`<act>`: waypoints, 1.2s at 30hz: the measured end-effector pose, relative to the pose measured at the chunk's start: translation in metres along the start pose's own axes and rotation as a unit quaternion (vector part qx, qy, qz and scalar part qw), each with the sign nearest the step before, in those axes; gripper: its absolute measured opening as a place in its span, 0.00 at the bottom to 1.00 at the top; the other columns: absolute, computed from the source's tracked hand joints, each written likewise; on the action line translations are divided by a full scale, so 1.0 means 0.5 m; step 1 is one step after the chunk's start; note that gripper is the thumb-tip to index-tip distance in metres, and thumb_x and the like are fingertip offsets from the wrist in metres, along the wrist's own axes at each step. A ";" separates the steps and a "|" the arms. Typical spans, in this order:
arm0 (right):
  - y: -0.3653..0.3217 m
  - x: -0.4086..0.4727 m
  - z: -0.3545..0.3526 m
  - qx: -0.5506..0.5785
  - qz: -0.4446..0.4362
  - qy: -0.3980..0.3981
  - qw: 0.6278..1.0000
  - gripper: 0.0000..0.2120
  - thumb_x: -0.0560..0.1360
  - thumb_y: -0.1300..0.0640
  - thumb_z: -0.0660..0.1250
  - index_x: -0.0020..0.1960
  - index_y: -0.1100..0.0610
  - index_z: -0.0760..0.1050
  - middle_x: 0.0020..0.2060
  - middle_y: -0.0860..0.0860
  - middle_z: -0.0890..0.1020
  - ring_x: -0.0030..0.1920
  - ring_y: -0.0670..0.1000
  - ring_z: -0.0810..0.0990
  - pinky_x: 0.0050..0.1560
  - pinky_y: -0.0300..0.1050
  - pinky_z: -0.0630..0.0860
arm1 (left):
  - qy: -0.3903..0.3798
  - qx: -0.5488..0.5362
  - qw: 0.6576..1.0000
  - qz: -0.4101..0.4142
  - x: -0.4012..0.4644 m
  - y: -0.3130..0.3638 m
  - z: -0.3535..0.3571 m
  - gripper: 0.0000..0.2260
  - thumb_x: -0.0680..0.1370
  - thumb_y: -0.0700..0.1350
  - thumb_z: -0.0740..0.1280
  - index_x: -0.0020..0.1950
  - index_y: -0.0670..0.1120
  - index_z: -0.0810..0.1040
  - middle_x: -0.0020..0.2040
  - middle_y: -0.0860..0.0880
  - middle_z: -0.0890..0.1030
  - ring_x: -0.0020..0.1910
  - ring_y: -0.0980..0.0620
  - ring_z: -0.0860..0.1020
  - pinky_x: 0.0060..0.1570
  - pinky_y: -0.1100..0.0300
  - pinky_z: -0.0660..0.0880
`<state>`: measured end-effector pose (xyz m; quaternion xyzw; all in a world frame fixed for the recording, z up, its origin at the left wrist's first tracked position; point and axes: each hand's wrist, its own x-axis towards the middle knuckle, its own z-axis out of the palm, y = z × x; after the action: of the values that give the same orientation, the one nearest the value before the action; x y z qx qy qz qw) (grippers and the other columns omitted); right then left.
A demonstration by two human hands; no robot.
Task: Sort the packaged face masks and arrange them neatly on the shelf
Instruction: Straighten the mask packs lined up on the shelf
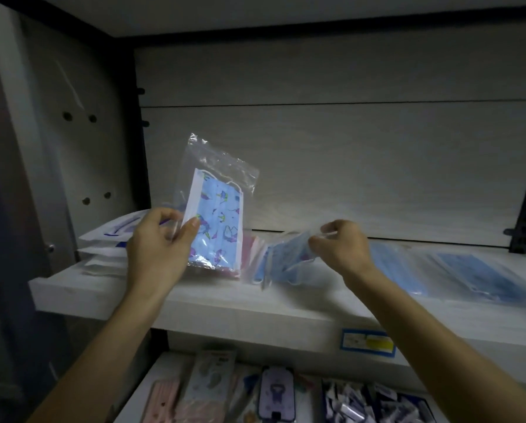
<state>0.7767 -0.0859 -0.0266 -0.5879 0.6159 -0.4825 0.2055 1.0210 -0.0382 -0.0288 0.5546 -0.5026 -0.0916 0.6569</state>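
At frame centre-left, a clear bag of patterned blue masks (217, 209) stands upright above the shelf (255, 303), pinched at its lower left edge by the left hand (161, 242). Pink packs (249, 254) lie behind it and white packets (109, 242) to the left. The right hand (341, 248), knuckles up, pinches a blue pack (286, 261) resting on the shelf; more blue packs (469, 276) lie flat at right.

Dim, bluish exposure. Corners fall to heavy shadow. Wide-angle lens bows the shelf (255, 303) edge. Glare marks the clear mask bag (222, 166). Right-side packets appear soft.
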 end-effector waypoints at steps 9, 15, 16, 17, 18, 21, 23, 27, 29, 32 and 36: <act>-0.005 -0.010 0.044 -0.197 0.041 0.002 0.980 0.22 0.69 0.51 0.71 0.62 0.57 0.74 0.52 0.55 0.82 0.51 0.56 0.81 0.54 0.53 0.79 | -0.047 -0.039 0.998 0.029 0.085 -0.045 0.008 0.09 0.72 0.52 0.73 0.43 0.57 0.73 0.41 0.48 0.83 0.38 0.47 0.83 0.40 0.43 0.80; -0.011 -0.028 0.067 -0.293 0.063 0.027 0.954 0.22 0.71 0.47 0.71 0.59 0.58 0.74 0.51 0.55 0.80 0.54 0.57 0.78 0.54 0.50 0.76 | -0.101 -0.065 0.993 0.019 0.097 -0.065 0.009 0.10 0.72 0.51 0.74 0.44 0.51 0.74 0.40 0.48 0.83 0.37 0.48 0.83 0.37 0.49 0.80; -0.011 -0.030 0.065 -0.307 0.062 0.037 0.949 0.23 0.71 0.46 0.70 0.60 0.59 0.74 0.53 0.55 0.80 0.57 0.58 0.76 0.54 0.49 0.74 | -0.109 -0.063 0.992 0.021 0.096 -0.067 0.011 0.10 0.72 0.50 0.74 0.45 0.50 0.74 0.40 0.48 0.83 0.37 0.49 0.83 0.35 0.52 0.79; -0.010 -0.032 0.063 -0.319 0.060 0.047 0.945 0.23 0.72 0.45 0.70 0.60 0.59 0.74 0.55 0.55 0.80 0.58 0.58 0.75 0.55 0.49 0.73 | -0.116 -0.060 0.991 0.024 0.095 -0.067 0.013 0.10 0.73 0.49 0.73 0.46 0.48 0.74 0.40 0.49 0.83 0.36 0.50 0.83 0.35 0.54 0.78; -0.010 -0.034 0.058 -0.328 0.056 0.055 0.942 0.23 0.73 0.44 0.69 0.60 0.58 0.74 0.55 0.55 0.79 0.58 0.58 0.75 0.56 0.50 0.72 | -0.122 -0.062 0.990 0.026 0.092 -0.065 0.016 0.10 0.73 0.49 0.73 0.46 0.47 0.74 0.39 0.49 0.82 0.34 0.52 0.82 0.34 0.56 0.76; -0.007 -0.042 0.040 -0.342 0.027 0.090 0.935 0.22 0.75 0.42 0.67 0.59 0.58 0.75 0.52 0.54 0.81 0.56 0.57 0.76 0.57 0.51 0.74 | -0.135 -0.073 0.988 0.018 0.086 -0.062 0.024 0.10 0.73 0.48 0.73 0.46 0.46 0.74 0.35 0.50 0.81 0.27 0.58 0.80 0.32 0.59 0.72; -0.006 -0.047 0.025 -0.337 -0.003 0.122 0.934 0.20 0.75 0.44 0.67 0.60 0.56 0.76 0.52 0.54 0.82 0.55 0.58 0.77 0.56 0.51 0.74 | -0.144 -0.080 0.986 0.011 0.081 -0.058 0.033 0.09 0.73 0.48 0.73 0.45 0.48 0.74 0.34 0.51 0.80 0.26 0.58 0.80 0.30 0.60 0.70; -0.005 -0.053 -0.005 -0.318 -0.045 0.147 0.936 0.19 0.75 0.46 0.67 0.62 0.55 0.76 0.53 0.54 0.83 0.56 0.59 0.78 0.56 0.54 0.76 | -0.154 -0.096 0.983 -0.004 0.066 -0.049 0.058 0.09 0.73 0.48 0.73 0.43 0.52 0.72 0.33 0.52 0.81 0.29 0.56 0.82 0.28 0.63 0.70; -0.006 -0.053 -0.017 -0.314 -0.058 0.150 0.936 0.18 0.76 0.48 0.67 0.62 0.55 0.77 0.53 0.54 0.83 0.55 0.58 0.79 0.57 0.53 0.76 | -0.159 -0.088 0.983 -0.004 0.055 -0.042 0.073 0.08 0.73 0.48 0.73 0.44 0.50 0.73 0.35 0.52 0.81 0.28 0.56 0.81 0.28 0.64 0.70; -0.002 -0.049 -0.029 -0.306 -0.072 0.149 0.937 0.17 0.76 0.48 0.67 0.62 0.54 0.77 0.52 0.53 0.83 0.54 0.57 0.80 0.56 0.54 0.76 | -0.158 -0.072 0.985 -0.001 0.039 -0.030 0.095 0.09 0.73 0.48 0.73 0.45 0.47 0.74 0.36 0.53 0.81 0.27 0.56 0.81 0.29 0.62 0.70; 0.010 -0.041 -0.047 -0.302 -0.089 0.143 0.938 0.16 0.76 0.50 0.67 0.61 0.54 0.78 0.51 0.52 0.84 0.52 0.56 0.80 0.54 0.52 0.77 | -0.156 -0.058 0.986 -0.010 0.026 -0.019 0.128 0.10 0.72 0.48 0.74 0.44 0.49 0.74 0.40 0.51 0.82 0.30 0.52 0.82 0.32 0.62 0.75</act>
<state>0.7593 -0.0593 -0.0264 -0.5992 0.7008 -0.3693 -0.1160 0.9825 -0.0911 -0.0368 0.4993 -0.5871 -0.2124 0.6007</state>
